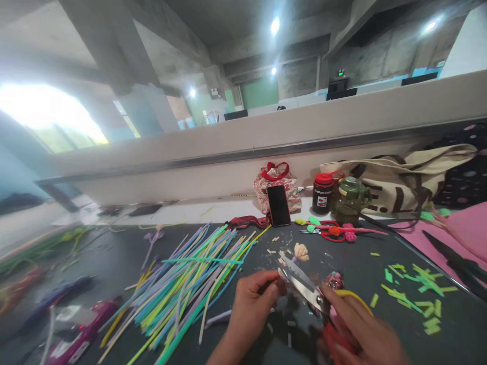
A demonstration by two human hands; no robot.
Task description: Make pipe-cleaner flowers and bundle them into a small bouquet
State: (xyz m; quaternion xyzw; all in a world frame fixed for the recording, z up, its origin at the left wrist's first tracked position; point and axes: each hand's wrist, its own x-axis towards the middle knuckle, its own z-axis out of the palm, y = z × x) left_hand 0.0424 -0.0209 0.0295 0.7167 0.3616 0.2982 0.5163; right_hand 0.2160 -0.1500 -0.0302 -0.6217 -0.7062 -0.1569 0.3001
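My right hand (361,324) grips a pair of scissors (302,285) with red handles, partly hidden by the fingers. The blades stand apart and point up and left, toward my left hand (253,304). Thumb and fingers of that hand are pinched together close to the lower blade. A small pale bit shows at their tips, too little to name. Just beyond the blades lies a cream fuzzy flower shape (301,252), with small cream scraps around it. A shiny pinkish object (335,280) lies near my right hand, partly covered.
Many coloured pipe cleaners (198,279) spread at left, near a purple glue gun (87,329). Green cut pieces (422,286) lie at right. Along the back stand a phone (279,205), a black bottle (322,195), a green jug (348,200) and red-handled scissors (333,232).
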